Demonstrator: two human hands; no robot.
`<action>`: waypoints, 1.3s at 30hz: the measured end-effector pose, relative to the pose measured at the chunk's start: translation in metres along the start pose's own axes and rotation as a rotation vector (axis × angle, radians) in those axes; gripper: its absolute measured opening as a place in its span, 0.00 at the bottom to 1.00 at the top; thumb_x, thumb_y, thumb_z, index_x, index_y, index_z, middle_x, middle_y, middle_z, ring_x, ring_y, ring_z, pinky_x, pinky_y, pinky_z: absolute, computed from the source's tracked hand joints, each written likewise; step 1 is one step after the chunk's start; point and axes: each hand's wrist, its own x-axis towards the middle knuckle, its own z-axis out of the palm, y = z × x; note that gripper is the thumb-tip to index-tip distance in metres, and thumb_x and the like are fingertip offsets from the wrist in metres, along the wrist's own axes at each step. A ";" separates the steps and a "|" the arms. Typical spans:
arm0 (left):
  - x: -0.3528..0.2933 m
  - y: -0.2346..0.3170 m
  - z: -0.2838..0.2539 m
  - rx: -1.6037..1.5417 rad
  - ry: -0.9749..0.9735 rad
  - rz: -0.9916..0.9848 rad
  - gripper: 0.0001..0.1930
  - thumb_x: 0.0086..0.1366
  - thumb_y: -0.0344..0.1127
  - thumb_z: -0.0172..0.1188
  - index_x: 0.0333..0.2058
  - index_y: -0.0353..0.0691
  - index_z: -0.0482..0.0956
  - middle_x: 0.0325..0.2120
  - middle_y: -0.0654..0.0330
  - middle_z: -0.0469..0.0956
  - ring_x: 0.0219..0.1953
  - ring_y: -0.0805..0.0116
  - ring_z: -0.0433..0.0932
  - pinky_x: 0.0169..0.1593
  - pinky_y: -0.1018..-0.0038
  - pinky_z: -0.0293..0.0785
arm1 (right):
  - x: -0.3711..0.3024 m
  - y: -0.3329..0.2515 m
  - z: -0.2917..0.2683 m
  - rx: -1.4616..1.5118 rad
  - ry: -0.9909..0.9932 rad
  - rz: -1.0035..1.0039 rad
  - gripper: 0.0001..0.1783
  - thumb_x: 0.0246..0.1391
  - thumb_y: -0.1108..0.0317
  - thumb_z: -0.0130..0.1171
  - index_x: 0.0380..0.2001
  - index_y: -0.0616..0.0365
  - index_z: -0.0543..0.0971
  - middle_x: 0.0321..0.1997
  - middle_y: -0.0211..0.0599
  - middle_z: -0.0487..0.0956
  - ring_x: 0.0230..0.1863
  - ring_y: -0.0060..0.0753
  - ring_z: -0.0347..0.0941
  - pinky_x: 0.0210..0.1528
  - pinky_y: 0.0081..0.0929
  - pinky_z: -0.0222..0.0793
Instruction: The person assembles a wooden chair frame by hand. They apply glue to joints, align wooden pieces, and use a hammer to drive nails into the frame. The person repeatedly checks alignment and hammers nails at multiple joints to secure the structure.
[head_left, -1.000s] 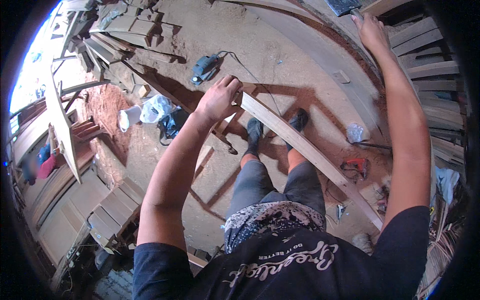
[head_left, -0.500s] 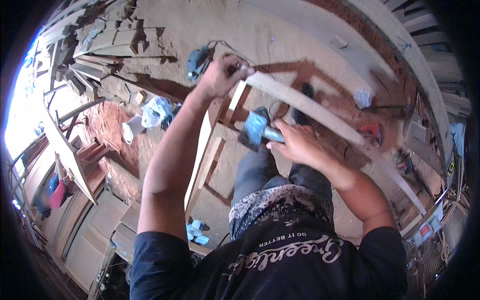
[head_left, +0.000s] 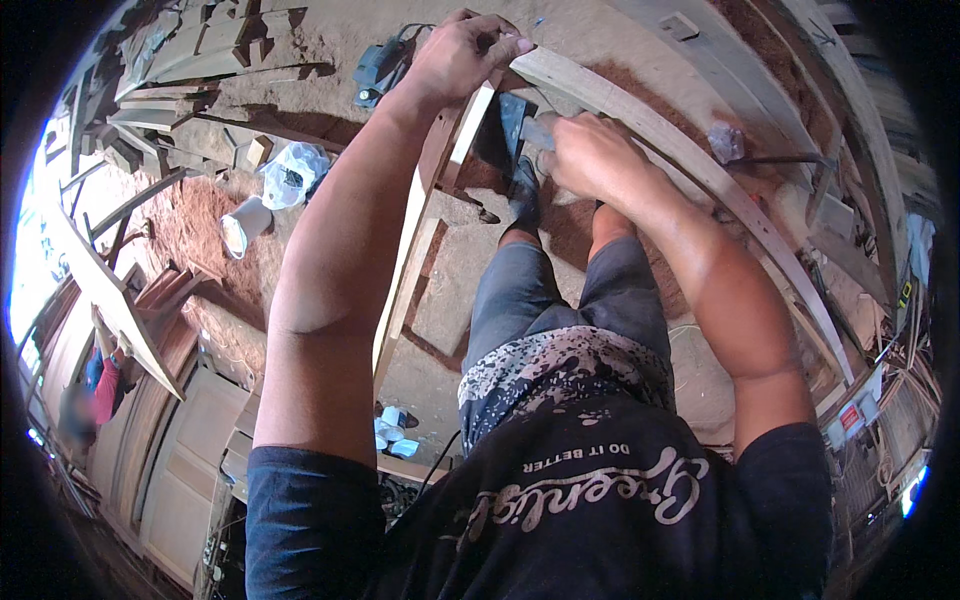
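My left hand (head_left: 465, 55) is closed at the far corner of a wooden frame, thumb and fingers pinched together over the joint. What they pinch is too small to make out. From that corner a long pale wooden strip (head_left: 640, 115) runs off to the right, and another frame piece (head_left: 415, 215) comes back toward me beside my left forearm. My right hand (head_left: 590, 155) grips the pale blue handle of a hammer-like tool (head_left: 507, 125) with a broad dark head. The head is inside the frame, just below the corner and apart from my left hand.
A blue-grey power tool (head_left: 378, 72) with a cord lies beyond my left hand. Left of my forearm are a white bucket (head_left: 243, 226), a plastic bag (head_left: 292, 175) and stacked boards (head_left: 180, 100). Another person (head_left: 95, 395) is at the far left. My legs stand within the frame.
My right hand has swung the tool up and away from me, nearer the corner. The view has shifted, so the corner and left hand appear higher; the left hand still pinches there.
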 end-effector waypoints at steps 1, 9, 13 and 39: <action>-0.002 -0.004 0.002 0.051 0.021 0.011 0.25 0.67 0.64 0.64 0.45 0.48 0.88 0.36 0.50 0.84 0.47 0.55 0.84 0.51 0.60 0.80 | -0.001 -0.001 0.001 0.010 -0.006 0.001 0.19 0.56 0.63 0.65 0.44 0.67 0.81 0.41 0.66 0.83 0.49 0.68 0.80 0.55 0.56 0.76; -0.001 -0.002 0.005 0.042 -0.036 0.034 0.25 0.68 0.58 0.65 0.47 0.41 0.86 0.45 0.46 0.82 0.52 0.48 0.82 0.58 0.55 0.77 | -0.006 -0.010 0.012 0.028 0.072 0.008 0.17 0.58 0.62 0.64 0.43 0.65 0.82 0.35 0.64 0.84 0.42 0.68 0.82 0.46 0.57 0.80; -0.001 -0.009 0.008 0.017 -0.007 -0.003 0.25 0.67 0.60 0.66 0.47 0.45 0.87 0.40 0.47 0.82 0.50 0.48 0.80 0.55 0.55 0.77 | -0.031 -0.008 0.026 -0.049 -0.171 -0.112 0.16 0.59 0.61 0.63 0.44 0.62 0.81 0.35 0.58 0.85 0.42 0.65 0.83 0.46 0.56 0.81; -0.003 0.019 0.015 0.042 -0.083 0.044 0.18 0.68 0.52 0.67 0.44 0.43 0.85 0.30 0.58 0.87 0.50 0.52 0.72 0.54 0.58 0.75 | -0.080 0.029 0.086 0.297 -0.141 0.245 0.33 0.64 0.51 0.57 0.62 0.66 0.71 0.56 0.65 0.80 0.58 0.67 0.77 0.63 0.55 0.71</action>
